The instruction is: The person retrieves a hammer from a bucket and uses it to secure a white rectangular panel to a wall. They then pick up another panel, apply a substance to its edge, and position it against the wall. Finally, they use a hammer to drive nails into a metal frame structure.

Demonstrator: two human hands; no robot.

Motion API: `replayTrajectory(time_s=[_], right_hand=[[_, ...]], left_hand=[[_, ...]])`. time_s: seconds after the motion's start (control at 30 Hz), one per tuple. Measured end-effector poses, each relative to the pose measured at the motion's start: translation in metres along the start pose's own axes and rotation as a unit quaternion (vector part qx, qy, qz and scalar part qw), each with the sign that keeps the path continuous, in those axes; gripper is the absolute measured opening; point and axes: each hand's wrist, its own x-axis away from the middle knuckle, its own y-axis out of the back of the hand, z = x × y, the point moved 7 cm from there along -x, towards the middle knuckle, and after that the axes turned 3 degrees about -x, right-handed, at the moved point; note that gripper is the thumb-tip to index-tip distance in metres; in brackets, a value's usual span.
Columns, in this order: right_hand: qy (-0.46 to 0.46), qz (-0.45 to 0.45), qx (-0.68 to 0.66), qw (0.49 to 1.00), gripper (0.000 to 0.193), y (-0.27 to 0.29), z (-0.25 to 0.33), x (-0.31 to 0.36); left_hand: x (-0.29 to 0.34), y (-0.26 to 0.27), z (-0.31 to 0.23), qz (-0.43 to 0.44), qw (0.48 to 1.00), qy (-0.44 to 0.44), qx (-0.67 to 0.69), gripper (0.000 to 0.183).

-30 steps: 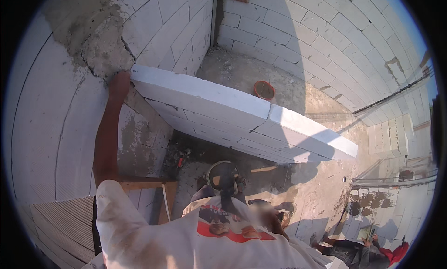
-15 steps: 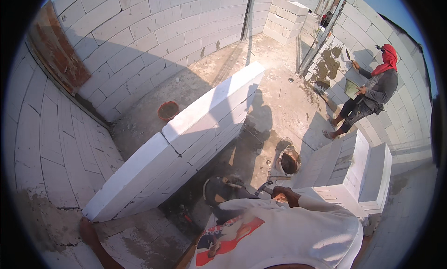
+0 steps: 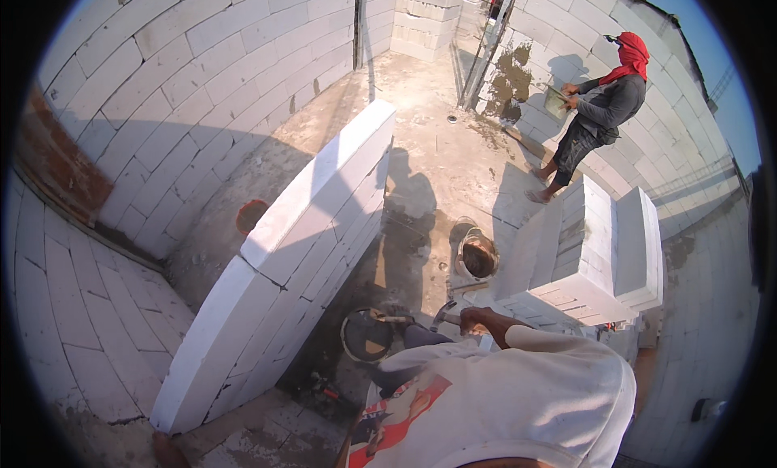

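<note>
My right hand (image 3: 476, 317) is closed around the handle of a hammer (image 3: 444, 312), whose dark metal head points left, in front of my white shirt. A low partition wall of white blocks (image 3: 267, 294) runs diagonally away on the left. At its near end, by the bottom edge, my left hand (image 3: 167, 448) is low against the block end; its fingers are hidden. Just beyond my knee stands a dark round bucket (image 3: 367, 335) with a tool lying over its rim. A second bucket (image 3: 477, 256), smeared with mortar, stands farther off.
On the right rises a stack of white blocks (image 3: 566, 245). Behind it a co-worker with a red head covering (image 3: 603, 108) stands at a mortar-smeared wall, holding a pan (image 3: 556, 102). Beyond the partition sits an orange-rimmed bucket (image 3: 251, 216). More blocks (image 3: 425, 23) are stacked at the back.
My view has turned, shifting the partition and the co-worker leftward in the picture. The co-worker's trowel hand has come down from the wall to the pan. My right hand still grips the hammer.
</note>
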Motion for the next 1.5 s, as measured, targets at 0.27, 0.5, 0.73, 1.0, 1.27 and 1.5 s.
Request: replayTrajectory(time_s=[0.27,0.5,0.73,1.0,1.27,1.5], right_hand=[[0.184,-0.026,-0.152,0.971,0.03,-0.002,-0.045,0.042],[0.242,-0.044,-0.172,0.954,0.032,-0.008,-0.041,0.06],[0.151,-0.047,-0.019,0.987,0.034,-0.001,-0.027,0.018],[0.112,-0.086,-0.007,0.99,0.034,0.006,0.007,0.017],[0.34,-0.216,-0.17,0.899,0.057,0.112,0.155,0.179],[0.49,-0.381,0.167,0.766,0.055,0.265,0.329,0.266]], left_hand=[[0.006,0.001,0.001,0.048,0.996,-0.075,-0.011,0.028],[-0.045,0.044,0.013,-0.089,0.942,0.057,0.318,0.036],[-0.051,0.069,-0.032,-0.111,0.944,-0.019,0.31,0.025],[-0.032,0.054,-0.05,-0.135,0.93,-0.022,0.34,0.029],[-0.016,0.085,-0.071,-0.21,0.942,0.054,0.255,0.033],[0.067,0.122,-0.127,-0.37,0.9,0.098,0.209,0.036]])
